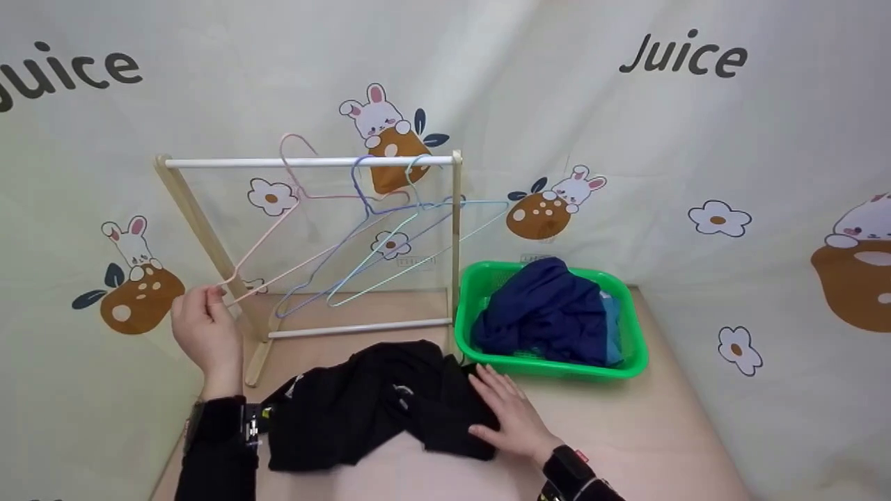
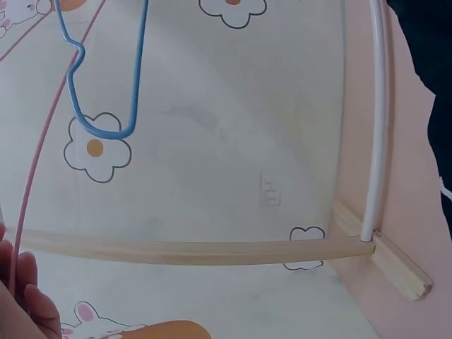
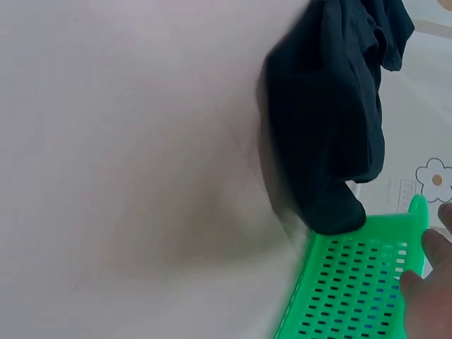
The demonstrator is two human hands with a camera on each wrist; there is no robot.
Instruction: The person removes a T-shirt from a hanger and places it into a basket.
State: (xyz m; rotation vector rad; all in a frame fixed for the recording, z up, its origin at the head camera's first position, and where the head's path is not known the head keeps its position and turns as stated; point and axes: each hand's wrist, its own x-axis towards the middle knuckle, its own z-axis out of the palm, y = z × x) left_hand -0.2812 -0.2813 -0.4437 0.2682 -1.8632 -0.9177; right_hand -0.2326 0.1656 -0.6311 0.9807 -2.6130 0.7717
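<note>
At the left, my left hand [image 1: 210, 334] pinches the lower left end of a pink hanger [image 1: 259, 243], whose hook is over the rack's top bar [image 1: 230, 163]. In the left wrist view the curled fingers [image 2: 42, 311] are around the pink wire. A rumpled black garment [image 1: 348, 410] with small white print lies on the table in front of the rack. My right hand [image 1: 515, 421] has its fingers spread at the garment's right end, fingertips overlapping the cloth in the head view. The right wrist view shows the fingers held loose, with nothing gripped.
A blue-violet hanger [image 1: 334, 254] and a mint hanger [image 1: 372, 268] hang right of the pink one. Behind my right hand stands a green basket [image 1: 630, 348] holding dark blue cloth [image 1: 546, 313] and lighter blue cloth [image 1: 612, 327]. A printed curtain [image 1: 557, 104] surrounds the table.
</note>
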